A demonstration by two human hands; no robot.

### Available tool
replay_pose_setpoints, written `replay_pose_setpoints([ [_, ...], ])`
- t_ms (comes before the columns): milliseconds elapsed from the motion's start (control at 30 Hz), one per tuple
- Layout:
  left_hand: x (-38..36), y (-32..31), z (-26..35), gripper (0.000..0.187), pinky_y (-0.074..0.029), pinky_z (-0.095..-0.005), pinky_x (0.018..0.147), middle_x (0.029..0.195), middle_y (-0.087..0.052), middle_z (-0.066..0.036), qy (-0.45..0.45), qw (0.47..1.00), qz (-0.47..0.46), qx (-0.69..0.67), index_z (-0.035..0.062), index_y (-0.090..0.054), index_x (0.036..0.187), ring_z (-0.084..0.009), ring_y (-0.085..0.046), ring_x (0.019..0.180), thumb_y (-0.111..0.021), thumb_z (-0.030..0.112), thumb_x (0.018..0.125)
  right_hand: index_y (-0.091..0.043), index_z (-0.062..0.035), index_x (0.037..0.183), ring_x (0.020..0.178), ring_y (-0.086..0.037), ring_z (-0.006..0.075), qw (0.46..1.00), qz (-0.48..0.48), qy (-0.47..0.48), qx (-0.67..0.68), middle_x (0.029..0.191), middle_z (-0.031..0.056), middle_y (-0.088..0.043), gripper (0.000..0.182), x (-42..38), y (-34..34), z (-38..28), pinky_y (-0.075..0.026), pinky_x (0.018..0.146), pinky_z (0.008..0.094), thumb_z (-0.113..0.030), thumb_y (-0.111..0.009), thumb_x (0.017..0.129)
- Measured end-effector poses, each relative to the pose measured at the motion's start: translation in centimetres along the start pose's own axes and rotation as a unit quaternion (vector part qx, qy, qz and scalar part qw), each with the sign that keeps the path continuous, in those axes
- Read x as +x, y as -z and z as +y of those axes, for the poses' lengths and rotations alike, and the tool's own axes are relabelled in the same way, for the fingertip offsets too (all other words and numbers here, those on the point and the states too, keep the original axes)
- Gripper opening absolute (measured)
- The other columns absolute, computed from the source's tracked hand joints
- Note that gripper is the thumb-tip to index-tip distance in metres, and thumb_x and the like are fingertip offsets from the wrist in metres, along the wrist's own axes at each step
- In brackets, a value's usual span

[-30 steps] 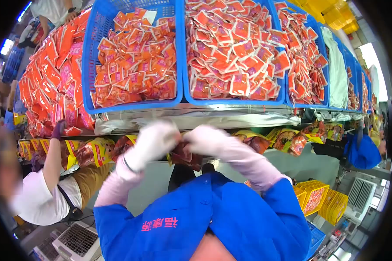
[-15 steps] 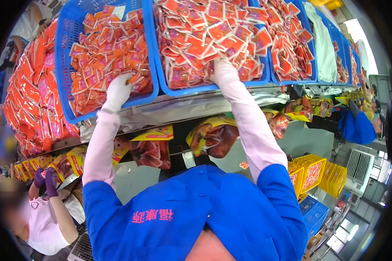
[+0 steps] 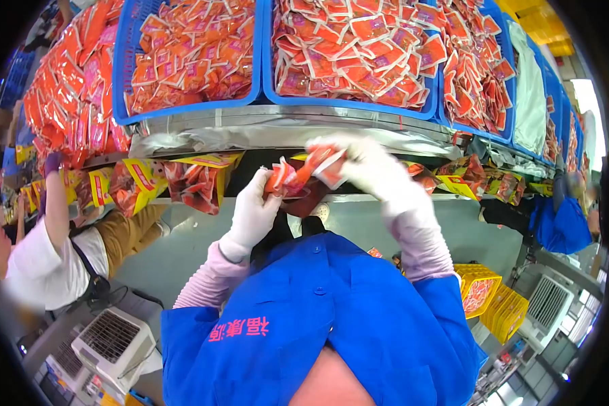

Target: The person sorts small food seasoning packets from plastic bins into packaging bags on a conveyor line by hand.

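Gripping orange sachets (image 3: 298, 174): left hand (image 3: 256, 211), right hand (image 3: 371, 169).

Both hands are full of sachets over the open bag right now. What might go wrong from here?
The left hand and right hand each pinch several small orange sachets in a loose bunch, so one may slip out and drop beside the open bag rather than into it. That bag is mostly hidden behind the hands, so aim is hard to check. The blue baskets above are heaped and could spill.

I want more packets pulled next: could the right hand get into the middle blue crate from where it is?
Probably yes: the right hand, holding packets, sits just below the middle blue crate, with nothing between them.
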State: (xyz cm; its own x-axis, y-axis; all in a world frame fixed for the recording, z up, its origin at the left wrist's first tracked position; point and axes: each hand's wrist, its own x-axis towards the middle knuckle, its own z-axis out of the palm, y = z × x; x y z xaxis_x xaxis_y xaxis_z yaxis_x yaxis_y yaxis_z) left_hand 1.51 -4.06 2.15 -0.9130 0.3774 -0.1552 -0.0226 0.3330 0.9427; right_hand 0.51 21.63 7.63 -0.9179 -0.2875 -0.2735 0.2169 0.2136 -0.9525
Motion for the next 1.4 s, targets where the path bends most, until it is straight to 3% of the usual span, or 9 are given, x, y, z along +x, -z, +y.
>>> replay_pose_setpoints([
  [167, -0.6, 3.7, 1.8, 0.023, -0.052, -0.0303, 0.077, 0.091, -0.066, -0.012, 0.077, 0.994, 0.031, 0.075, 0.0000, -0.059, 0.109, -0.0140, -0.068, 0.084, -0.068, 0.002, 0.088, -0.074, -0.0121, 0.108, 0.087, -0.072, 0.0345, 0.859, -0.119, -0.040, -0.496, 0.092, 0.0161, -0.074, 0.026, 2.6, -5.7, 4.2, -0.057, 0.077, 0.0450, -0.014, -0.059, 0.087],
  [300, 0.1, 6.8, -0.3, 0.016, -0.050, -0.0255, 0.077, 0.092, -0.064, -0.002, 0.076, 0.986, 0.114, -0.099, 0.0005, -0.058, 0.109, -0.0095, -0.061, 0.084, -0.065, 0.003, 0.094, -0.078, -0.0159, 0.100, 0.097, -0.071, 0.0318, 0.783, -0.357, -0.326, -0.392, 0.100, 0.0122, -0.075, 0.031, 11.6, -13.3, 7.1, -0.056, 0.084, 0.0439, -0.040, -0.072, 0.080],
  [633, 5.0, 10.1, -1.1, 0.021, -0.047, -0.0216, 0.082, 0.099, -0.064, 0.001, 0.065, 0.968, 0.059, -0.234, 0.0032, -0.059, 0.112, -0.0056, -0.058, 0.089, -0.062, -0.005, 0.092, -0.075, -0.0081, 0.098, 0.092, -0.070, 0.0376, 0.885, -0.182, -0.128, -0.410, 0.094, 0.0203, -0.071, 0.027, 10.7, -6.0, -4.1, -0.055, 0.083, 0.0475, -0.022, -0.061, 0.081],
  [700, 6.0, 9.7, 1.0, 0.021, -0.049, -0.0222, 0.082, 0.101, -0.064, 0.000, 0.070, 0.961, 0.036, -0.266, 0.0028, -0.060, 0.113, -0.0059, -0.059, 0.091, -0.062, -0.004, 0.093, -0.071, -0.0112, 0.105, 0.094, -0.070, 0.0345, 0.849, 0.193, -0.110, -0.479, 0.096, 0.0162, -0.072, 0.026, 10.5, 1.9, -1.7, -0.057, 0.082, 0.0466, -0.022, -0.063, 0.083],
  [833, 7.2, 4.6, 4.8, 0.022, -0.051, -0.0276, 0.085, 0.112, -0.067, -0.005, 0.032, 0.954, -0.199, -0.224, 0.0019, -0.062, 0.114, -0.0128, -0.064, 0.100, -0.066, 0.002, 0.092, -0.071, -0.0113, 0.108, 0.095, -0.070, 0.0363, 0.722, 0.265, -0.220, -0.600, 0.104, 0.0179, -0.071, 0.028, 14.8, 13.3, 12.7, -0.056, 0.085, 0.0493, -0.029, -0.065, 0.088],
  [1033, 6.5, -8.3, 2.0, 0.044, -0.043, -0.0448, 0.107, 0.114, -0.067, -0.010, -0.390, 0.830, -0.272, 0.290, 0.0083, -0.066, 0.109, -0.0315, -0.060, 0.115, -0.080, 0.021, 0.069, -0.070, -0.0086, 0.113, 0.099, -0.069, 0.0376, 0.857, 0.316, -0.069, -0.401, 0.103, 0.0210, -0.071, 0.029, 6.6, 11.7, 2.5, -0.053, 0.087, 0.0460, -0.021, -0.062, 0.088],
  [1167, 4.7, -5.3, 3.1, 0.064, -0.032, -0.0532, 0.115, 0.113, -0.067, -0.013, -0.344, 0.822, -0.260, 0.372, 0.0041, -0.068, 0.111, -0.0322, -0.058, 0.118, -0.083, 0.042, 0.062, -0.068, -0.0073, 0.115, 0.093, -0.071, 0.0327, 0.984, 0.015, -0.039, -0.173, 0.099, 0.0193, -0.071, 0.031, -2.6, 4.2, -0.7, -0.054, 0.082, 0.0424, -0.022, -0.064, 0.088],
  [1300, 3.4, -3.9, -1.5, 0.009, -0.037, -0.0582, 0.112, 0.076, -0.064, -0.006, -0.387, 0.803, -0.218, 0.396, 0.0107, -0.071, 0.083, -0.0226, -0.065, 0.080, -0.066, 0.015, 0.076, -0.073, -0.0098, 0.115, 0.103, -0.071, 0.0276, 0.791, -0.266, -0.287, -0.470, 0.108, 0.0100, -0.075, 0.033, 0.7, -3.6, 3.7, -0.056, 0.088, 0.0431, -0.031, -0.060, 0.092],
  [1400, 3.6, -3.6, -0.5, 0.008, -0.041, -0.0558, 0.109, 0.062, -0.055, -0.003, -0.401, 0.801, -0.225, 0.383, 0.0119, -0.064, 0.069, -0.0215, -0.062, 0.071, -0.059, 0.012, 0.076, -0.077, -0.0140, 0.107, 0.102, -0.072, 0.0255, 0.760, -0.172, -0.309, -0.546, 0.107, 0.0098, -0.075, 0.032, 6.1, -10.0, 23.0, -0.057, 0.084, 0.0429, -0.035, -0.058, 0.092],
])
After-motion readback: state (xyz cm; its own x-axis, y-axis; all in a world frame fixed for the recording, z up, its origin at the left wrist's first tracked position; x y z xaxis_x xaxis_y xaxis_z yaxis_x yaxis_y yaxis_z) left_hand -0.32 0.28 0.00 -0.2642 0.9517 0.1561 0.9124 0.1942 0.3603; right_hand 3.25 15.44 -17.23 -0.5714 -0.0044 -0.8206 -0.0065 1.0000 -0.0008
